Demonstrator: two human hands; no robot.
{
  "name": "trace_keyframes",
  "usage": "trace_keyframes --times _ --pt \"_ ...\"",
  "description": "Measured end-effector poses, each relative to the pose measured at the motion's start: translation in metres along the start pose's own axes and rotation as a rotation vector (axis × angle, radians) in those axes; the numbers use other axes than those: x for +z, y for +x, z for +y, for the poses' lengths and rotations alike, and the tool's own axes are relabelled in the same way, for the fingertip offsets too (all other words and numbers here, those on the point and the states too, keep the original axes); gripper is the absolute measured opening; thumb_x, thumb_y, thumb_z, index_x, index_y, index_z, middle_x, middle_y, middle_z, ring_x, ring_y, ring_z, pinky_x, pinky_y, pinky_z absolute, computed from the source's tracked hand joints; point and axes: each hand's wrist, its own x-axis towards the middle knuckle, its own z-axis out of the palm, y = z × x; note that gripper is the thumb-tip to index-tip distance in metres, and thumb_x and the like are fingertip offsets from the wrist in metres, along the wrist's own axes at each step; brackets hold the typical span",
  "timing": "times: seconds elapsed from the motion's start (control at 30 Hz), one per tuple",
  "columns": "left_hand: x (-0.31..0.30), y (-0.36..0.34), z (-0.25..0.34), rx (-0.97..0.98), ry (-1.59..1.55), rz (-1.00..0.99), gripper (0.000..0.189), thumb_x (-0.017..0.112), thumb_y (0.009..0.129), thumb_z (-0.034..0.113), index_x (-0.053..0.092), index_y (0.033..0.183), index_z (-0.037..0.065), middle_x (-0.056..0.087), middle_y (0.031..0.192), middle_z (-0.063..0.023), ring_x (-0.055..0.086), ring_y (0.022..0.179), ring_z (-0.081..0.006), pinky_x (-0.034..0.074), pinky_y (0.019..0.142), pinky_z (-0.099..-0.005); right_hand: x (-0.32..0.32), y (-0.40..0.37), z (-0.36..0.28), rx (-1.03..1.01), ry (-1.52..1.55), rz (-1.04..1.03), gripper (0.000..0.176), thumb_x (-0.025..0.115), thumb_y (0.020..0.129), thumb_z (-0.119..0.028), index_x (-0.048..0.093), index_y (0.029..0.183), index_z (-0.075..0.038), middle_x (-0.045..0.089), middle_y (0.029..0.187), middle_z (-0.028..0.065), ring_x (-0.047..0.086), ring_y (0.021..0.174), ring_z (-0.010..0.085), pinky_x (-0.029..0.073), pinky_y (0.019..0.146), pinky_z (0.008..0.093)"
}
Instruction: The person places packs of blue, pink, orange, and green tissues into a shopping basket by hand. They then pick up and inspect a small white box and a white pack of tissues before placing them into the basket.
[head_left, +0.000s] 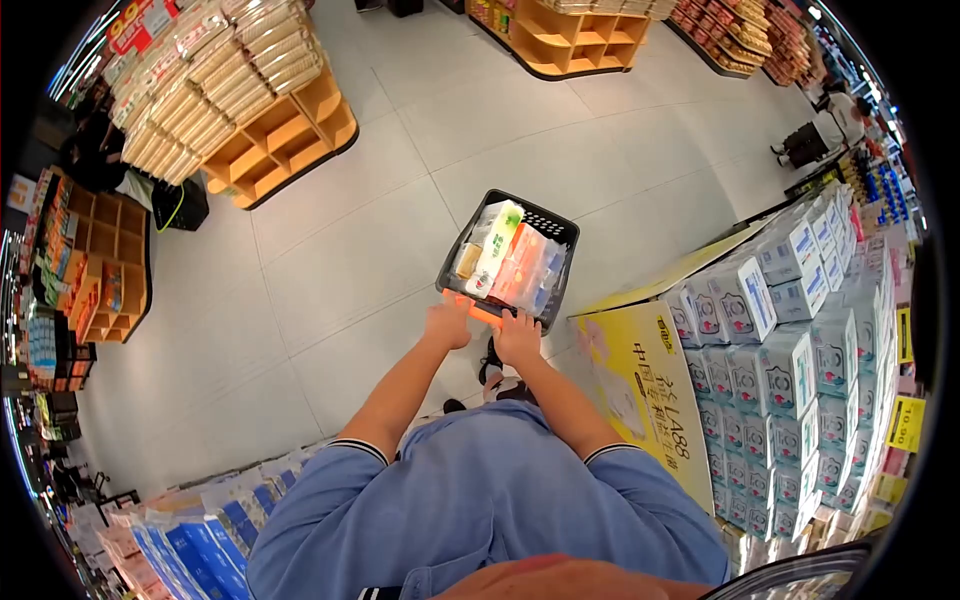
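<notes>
A black shopping basket (569,240) is in front of my body, in the middle of the view. Its orange handle (484,314) lies toward me along the near rim. My left hand (448,325) is closed on the handle's left end. On the right end, my right hand (518,338) has its fingers curled over the handle near the basket's corner. Inside the basket are a white and green package (497,243), an orange package (521,265), a clear and blue pack (549,275) and a small yellowish item (467,260).
Stacked boxed packs (745,380) rise close on my right behind a yellow printed panel (635,385). Blue and white packages (215,535) line the lower left. Wooden display stands (280,145) hold goods farther ahead. A person (828,130) is at the far right on the grey tiled floor (350,250).
</notes>
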Motion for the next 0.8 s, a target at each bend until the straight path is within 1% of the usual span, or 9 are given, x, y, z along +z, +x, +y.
trace_keyframes --times 0.03,0.1,0.2,0.33,0.4,0.43,0.53,0.7,0.8 --pt "-0.004 0.013 0.001 -0.018 0.025 -0.024 0.076 0.068 0.074 0.027 0.037 0.142 0.018 0.033 0.147 -0.0197 0.060 0.109 -0.0347 0.046 0.090 -0.0453 -0.001 0.010 0.004 -0.019 -0.006 0.069 0.053 0.047 0.093 -0.046 0.050 0.130 -0.008 0.050 0.130 0.0226 0.046 0.122 0.0411 0.032 0.103 0.0579" --pt "-0.025 0.036 0.006 -0.019 0.069 -0.031 0.078 0.069 0.073 0.028 0.036 0.143 0.018 0.031 0.149 -0.0206 0.060 0.109 -0.0352 0.046 0.090 -0.0454 -0.019 0.032 0.010 0.006 0.004 0.065 0.057 0.048 0.092 -0.046 0.045 0.135 -0.008 0.047 0.133 0.0223 0.045 0.124 0.0406 0.032 0.103 0.0583" --pt "-0.037 0.064 0.019 -0.095 0.062 -0.010 0.084 0.068 0.074 0.028 0.029 0.148 0.017 0.019 0.155 -0.0240 0.056 0.115 -0.0383 0.043 0.096 -0.0463 -0.042 0.064 0.022 -0.116 -0.208 -0.020 0.071 0.052 0.090 -0.045 0.029 0.148 -0.012 0.041 0.140 0.0212 0.041 0.127 0.0403 0.034 0.102 0.0562" --pt "-0.057 0.094 0.034 -0.117 0.088 0.032 0.087 0.068 0.075 0.029 0.025 0.150 0.017 0.017 0.155 -0.0250 0.053 0.120 -0.0404 0.039 0.101 -0.0484 -0.078 0.099 0.032 -0.090 -0.260 -0.124 0.070 0.054 0.089 -0.036 0.027 0.149 -0.013 0.040 0.140 0.0238 0.047 0.122 0.0417 0.035 0.102 0.0547" --pt "-0.083 0.108 0.040 -0.105 0.045 -0.070 0.088 0.067 0.076 0.029 0.022 0.151 0.017 0.014 0.156 -0.0252 0.048 0.124 -0.0422 0.035 0.105 -0.0505 -0.091 0.120 0.035 0.012 -0.189 -0.258 0.071 0.055 0.085 -0.026 0.027 0.149 -0.013 0.043 0.136 0.0255 0.054 0.114 0.0414 0.042 0.096 0.0527" --pt "-0.088 0.121 0.039 -0.089 0.058 -0.062 0.088 0.067 0.076 0.029 0.022 0.151 0.017 0.014 0.156 -0.0252 0.048 0.124 -0.0422 0.035 0.105 -0.0505 -0.097 0.132 0.038 0.027 -0.183 -0.245 0.071 0.055 0.085 -0.026 0.027 0.149 -0.013 0.043 0.136 0.0255 0.054 0.114 0.0414 0.042 0.096 0.0527" --pt "-0.101 0.156 0.040 -0.049 0.131 -0.056 0.087 0.064 0.079 0.030 0.019 0.152 0.018 0.014 0.156 -0.0252 0.039 0.132 -0.0427 0.028 0.109 -0.0535 -0.102 0.158 0.048 0.059 -0.156 -0.219 0.075 0.057 0.082 -0.021 0.026 0.149 -0.014 0.047 0.128 0.0229 0.057 0.107 0.0396 0.051 0.084 0.0452" --pt "-0.134 0.219 0.041 0.020 0.244 0.019 0.091 0.066 0.078 0.034 0.017 0.153 0.018 0.018 0.153 -0.0271 0.040 0.129 -0.0437 0.028 0.108 -0.0556 -0.130 0.210 0.051 0.202 -0.034 -0.212 0.076 0.059 0.080 -0.019 0.027 0.149 -0.016 0.047 0.122 0.0192 0.056 0.104 0.0372 0.051 0.083 0.0447" --pt "-0.165 0.260 0.038 0.099 0.261 -0.008 0.095 0.070 0.074 0.038 0.019 0.152 0.018 0.020 0.152 -0.0274 0.050 0.121 -0.0411 0.035 0.104 -0.0534 -0.123 0.249 0.061 0.226 -0.019 -0.133 0.075 0.058 0.081 -0.018 0.027 0.149 -0.016 0.048 0.121 0.0191 0.056 0.104 0.0379 0.051 0.084 0.0448"
